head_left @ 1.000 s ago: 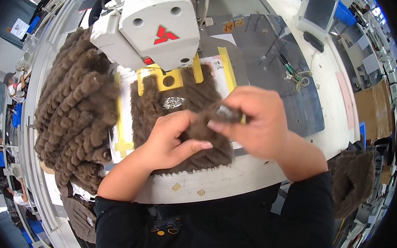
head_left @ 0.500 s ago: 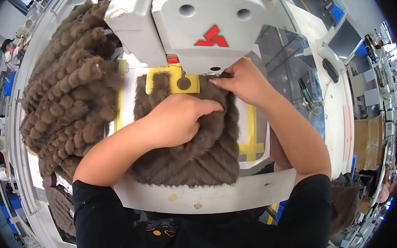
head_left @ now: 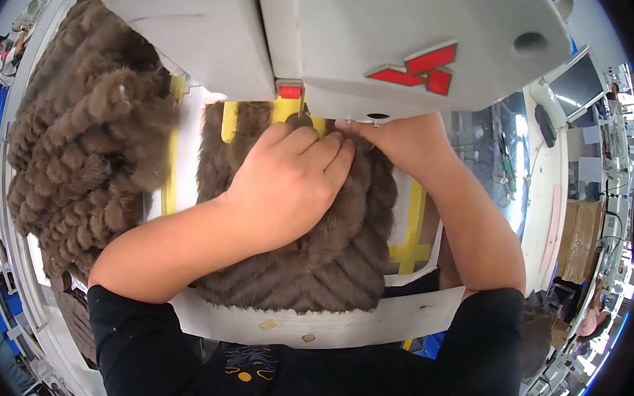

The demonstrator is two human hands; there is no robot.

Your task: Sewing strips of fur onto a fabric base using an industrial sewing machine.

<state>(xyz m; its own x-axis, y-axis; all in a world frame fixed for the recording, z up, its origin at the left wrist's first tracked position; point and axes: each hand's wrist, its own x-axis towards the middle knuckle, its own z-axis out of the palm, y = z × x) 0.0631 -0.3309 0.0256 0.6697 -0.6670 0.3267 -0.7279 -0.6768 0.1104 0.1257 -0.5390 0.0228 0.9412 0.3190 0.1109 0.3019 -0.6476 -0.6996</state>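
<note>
A brown fur piece (head_left: pixel 312 264) lies flat under the head of a white sewing machine (head_left: pixel 330 35), its nap in slanted bands. My left hand (head_left: pixel 296 174) rests on the fur just in front of the machine's yellow plate (head_left: pixel 229 122), its fingers curled together and gripping the fur, fingertips hidden in part. At the far right edge of the same piece, my right hand (head_left: pixel 403 141) pinches the fur between thumb and finger beside the sewing point. Both hands almost meet there. The machine head covers part of the right fingers.
A big heap of ruffled brown fur (head_left: pixel 91 135) stands at the left. Yellow tape strips (head_left: pixel 411 228) mark the white work surface. Right of the machine lie green-handled tools (head_left: pixel 508 165) on a clear sheet, with a black object (head_left: pixel 544 125) and a monitor (head_left: pixel 575 88) beyond.
My left hand has moved forward over the fur to the yellow plate, its pointing finger now folded in with the others. The right hand keeps its pinch. The view has shifted closer to the machine.
</note>
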